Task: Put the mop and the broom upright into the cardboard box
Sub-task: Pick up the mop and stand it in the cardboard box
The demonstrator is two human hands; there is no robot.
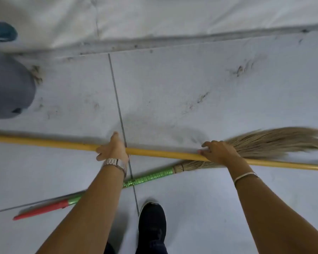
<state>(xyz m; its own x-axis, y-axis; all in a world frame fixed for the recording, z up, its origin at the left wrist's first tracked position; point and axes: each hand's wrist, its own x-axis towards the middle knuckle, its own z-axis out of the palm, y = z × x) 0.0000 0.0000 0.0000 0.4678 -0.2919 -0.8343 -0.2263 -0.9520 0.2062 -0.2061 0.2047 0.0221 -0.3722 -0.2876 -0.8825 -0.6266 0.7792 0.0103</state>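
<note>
A long yellow pole, the mop handle [162,153], runs level across the view from the left edge to the right edge. My left hand [113,150] is wrapped around it near the middle, and my right hand [218,153] grips it further right. Neither end of the pole is in view, so the mop head is hidden. Under it on the floor lies the broom [149,177], with a green and red handle pointing lower left and straw bristles [275,142] fanning to the right. No cardboard box is in view.
Grey floor tiles [173,88] with dirt marks stretch ahead to a white wall base [154,19]. A grey rounded object [7,88] sits at the left edge, with something teal [0,32] above it. My black shoe [151,222] stands below the broom handle.
</note>
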